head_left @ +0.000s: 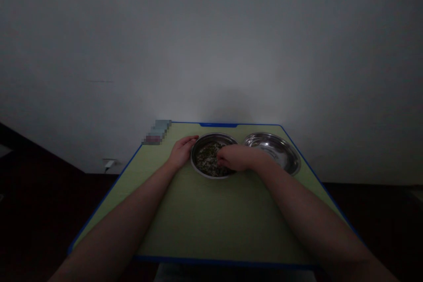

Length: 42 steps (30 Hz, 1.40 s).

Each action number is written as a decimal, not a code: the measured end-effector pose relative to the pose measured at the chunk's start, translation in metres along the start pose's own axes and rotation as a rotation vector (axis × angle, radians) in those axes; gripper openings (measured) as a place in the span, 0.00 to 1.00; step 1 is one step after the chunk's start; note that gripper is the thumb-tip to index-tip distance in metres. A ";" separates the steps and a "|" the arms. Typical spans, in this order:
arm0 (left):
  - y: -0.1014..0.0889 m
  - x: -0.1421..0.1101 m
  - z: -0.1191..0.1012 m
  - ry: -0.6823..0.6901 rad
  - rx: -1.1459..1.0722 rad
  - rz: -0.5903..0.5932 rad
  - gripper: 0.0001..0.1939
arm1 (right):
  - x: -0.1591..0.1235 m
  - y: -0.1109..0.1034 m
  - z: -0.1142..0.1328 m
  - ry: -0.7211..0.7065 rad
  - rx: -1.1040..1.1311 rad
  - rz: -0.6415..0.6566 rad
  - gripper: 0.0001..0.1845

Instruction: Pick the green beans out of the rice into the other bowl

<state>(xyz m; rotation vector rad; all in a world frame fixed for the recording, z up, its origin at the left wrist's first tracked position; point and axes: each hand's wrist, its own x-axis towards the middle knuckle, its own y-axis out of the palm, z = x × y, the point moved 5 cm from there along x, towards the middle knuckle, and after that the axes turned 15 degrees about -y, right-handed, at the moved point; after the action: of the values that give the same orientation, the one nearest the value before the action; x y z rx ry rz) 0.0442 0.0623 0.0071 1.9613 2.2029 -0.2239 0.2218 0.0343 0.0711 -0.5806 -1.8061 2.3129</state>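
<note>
A round metal bowl [214, 177] stands on the table, holding a loose mix of small green and whitish grains [207, 158]; their exact kind is too dim to tell. My left hand [181, 150] is curved against the bowl's left side, its fingers along the rim. Over the right part of the mix, my right hand [231, 157] reaches into the bowl with fingers closed in a pinch. Whatever sits between those fingertips is hidden. Just right of the bowl is a wider, shallow metal basin [287, 152], partly covered by my right wrist and forearm.
The pale green table [198, 224] has a blue edge and stands against a grey wall [211, 44]. A blurred-out, pixelated item [157, 133] lies at its far left corner. On the wall at lower left, a white plug [109, 164] sits in a socket.
</note>
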 end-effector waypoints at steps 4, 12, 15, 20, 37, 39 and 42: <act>0.000 0.002 0.002 0.002 -0.016 0.024 0.28 | -0.004 -0.006 0.002 0.000 0.015 -0.035 0.12; -0.002 0.003 0.002 0.012 0.026 0.010 0.25 | -0.011 -0.012 0.001 -0.041 0.040 -0.121 0.11; -0.002 0.004 0.003 0.001 0.021 0.009 0.26 | -0.014 -0.014 0.002 -0.005 0.068 -0.130 0.12; -0.002 0.006 0.004 0.017 0.015 0.004 0.26 | -0.033 -0.026 -0.001 0.025 0.117 -0.190 0.08; -0.003 0.003 0.001 0.013 0.064 -0.017 0.27 | -0.124 0.000 -0.072 0.286 0.319 -0.587 0.11; -0.003 0.004 0.002 0.013 0.061 -0.007 0.27 | -0.128 -0.002 -0.073 0.296 0.343 -0.606 0.12; -0.003 0.004 0.001 0.020 0.061 0.006 0.27 | -0.131 0.000 -0.076 0.313 0.364 -0.612 0.14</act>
<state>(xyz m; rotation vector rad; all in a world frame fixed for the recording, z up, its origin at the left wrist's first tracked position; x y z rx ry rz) 0.0412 0.0657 0.0047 2.0100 2.2274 -0.2746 0.3706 0.0569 0.0833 -0.2591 -1.1662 1.9209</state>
